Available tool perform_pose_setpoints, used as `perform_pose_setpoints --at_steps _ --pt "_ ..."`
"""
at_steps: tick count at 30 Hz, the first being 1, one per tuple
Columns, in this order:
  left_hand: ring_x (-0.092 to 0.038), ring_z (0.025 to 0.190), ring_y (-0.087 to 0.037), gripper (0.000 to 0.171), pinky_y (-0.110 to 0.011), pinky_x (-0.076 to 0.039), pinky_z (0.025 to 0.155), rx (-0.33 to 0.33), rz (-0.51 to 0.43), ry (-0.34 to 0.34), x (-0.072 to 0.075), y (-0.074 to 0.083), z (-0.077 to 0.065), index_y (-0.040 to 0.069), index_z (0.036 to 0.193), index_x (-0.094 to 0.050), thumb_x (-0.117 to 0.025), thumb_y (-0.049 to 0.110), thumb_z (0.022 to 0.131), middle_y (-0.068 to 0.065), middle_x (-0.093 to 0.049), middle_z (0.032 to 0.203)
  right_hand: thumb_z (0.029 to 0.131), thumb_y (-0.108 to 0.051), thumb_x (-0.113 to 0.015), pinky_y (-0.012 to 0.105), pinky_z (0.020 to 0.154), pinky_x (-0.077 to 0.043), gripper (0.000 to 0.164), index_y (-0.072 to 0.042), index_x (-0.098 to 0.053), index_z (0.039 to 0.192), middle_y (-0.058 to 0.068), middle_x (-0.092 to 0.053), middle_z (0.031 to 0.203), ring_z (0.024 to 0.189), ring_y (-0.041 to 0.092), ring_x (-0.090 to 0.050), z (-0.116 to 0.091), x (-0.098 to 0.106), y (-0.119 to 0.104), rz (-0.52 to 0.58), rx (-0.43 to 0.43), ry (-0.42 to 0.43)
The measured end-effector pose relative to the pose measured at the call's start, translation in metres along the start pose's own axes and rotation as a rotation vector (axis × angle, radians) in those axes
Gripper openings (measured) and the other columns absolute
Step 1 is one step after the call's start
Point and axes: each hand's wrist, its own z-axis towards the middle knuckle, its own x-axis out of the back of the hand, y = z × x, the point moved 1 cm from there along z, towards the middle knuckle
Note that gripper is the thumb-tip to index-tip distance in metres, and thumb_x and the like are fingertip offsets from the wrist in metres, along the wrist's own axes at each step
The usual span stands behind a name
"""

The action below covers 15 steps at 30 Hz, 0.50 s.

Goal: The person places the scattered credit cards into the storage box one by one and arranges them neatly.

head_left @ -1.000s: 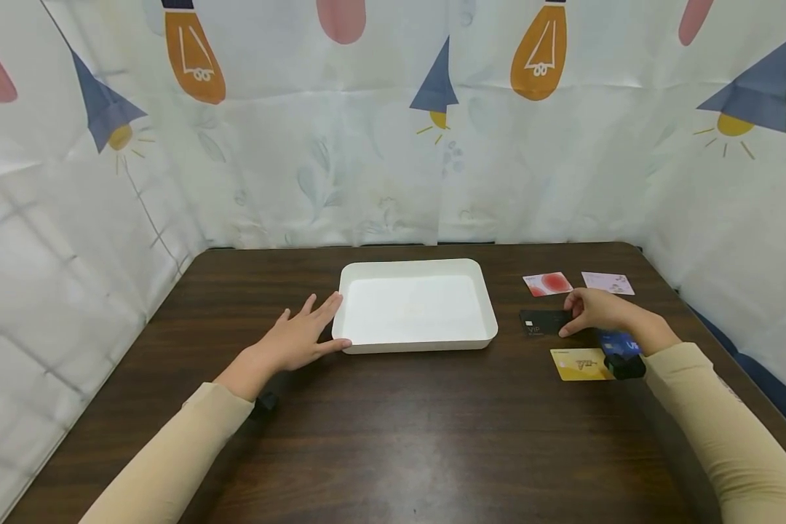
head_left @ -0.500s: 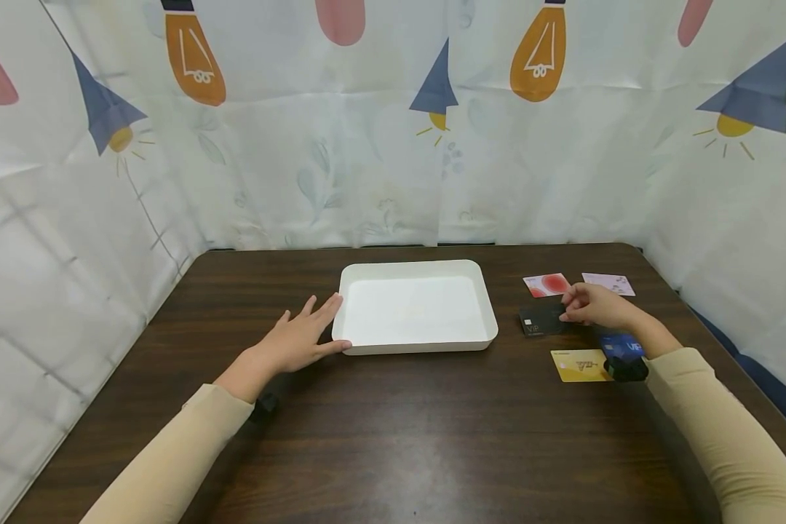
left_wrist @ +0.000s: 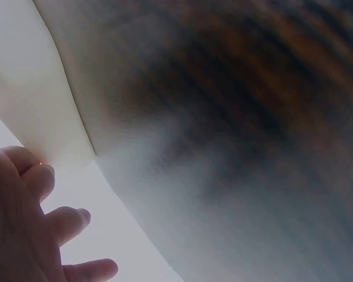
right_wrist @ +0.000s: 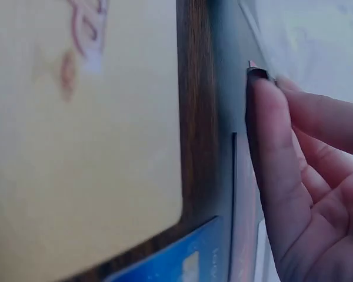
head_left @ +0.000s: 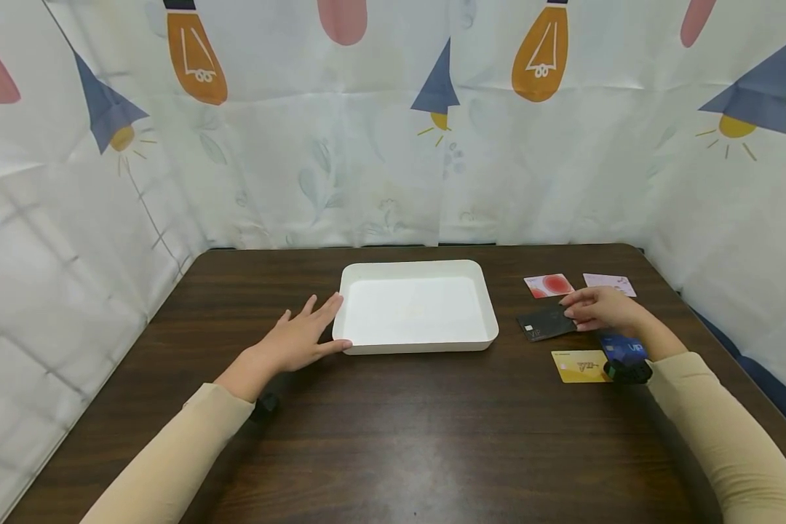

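Note:
In the head view, my right hand [head_left: 605, 311] pinches the right end of a black VIP card [head_left: 542, 324] between thumb and fingers. The card is tilted, its right end raised above its left end. Seen from the right wrist, the thumb and forefinger of the right hand [right_wrist: 317, 176] meet at the dark card's edge. My left hand [head_left: 288, 342] has its fingers spread and straight, touching the left side of a white rectangular tray [head_left: 413, 348]. The left wrist view shows those fingers of the left hand [left_wrist: 29, 217] against the tray's pale wall [left_wrist: 53, 117].
A yellow card [head_left: 576, 367] lies in front of the black one, with a blue card [head_left: 632, 348] partly under the right wrist. Behind lie a red-and-white card [head_left: 547, 285] and a pale pink card [head_left: 610, 281]. All rest on a dark wooden table [head_left: 419, 437]; a patterned curtain [head_left: 367, 167] stands behind.
My right fingers have drawn up the black card's right end; it was flat and now tilts, turned slightly. The left hand and tray have stayed put.

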Motion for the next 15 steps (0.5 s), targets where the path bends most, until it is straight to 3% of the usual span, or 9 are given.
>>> perform_pose_setpoints --at_steps 7,15 --pt "-0.009 0.154 -0.043 0.097 -0.076 -0.008 0.113 0.002 -0.001 0.000 0.001 0.002 -0.001 0.011 0.166 -0.012 -0.051 0.068 0.098 -0.010 -0.015 0.170 0.106 -0.011 -0.058 0.026 0.082 -0.059 0.049 0.019 -0.041 0.142 0.000 -0.066 0.102 0.086 0.010 -0.067 -0.002 0.001 0.003 0.092 -0.038 0.053" --pt "-0.010 0.154 -0.044 0.097 -0.076 -0.009 0.113 -0.007 0.000 0.002 0.002 0.002 -0.001 0.009 0.166 -0.011 -0.052 0.066 0.098 -0.011 -0.015 0.170 0.105 -0.011 -0.059 0.025 0.080 -0.059 0.029 0.002 -0.056 0.130 -0.006 -0.067 0.095 0.085 0.008 -0.068 -0.006 -0.002 -0.013 0.254 -0.014 0.121"
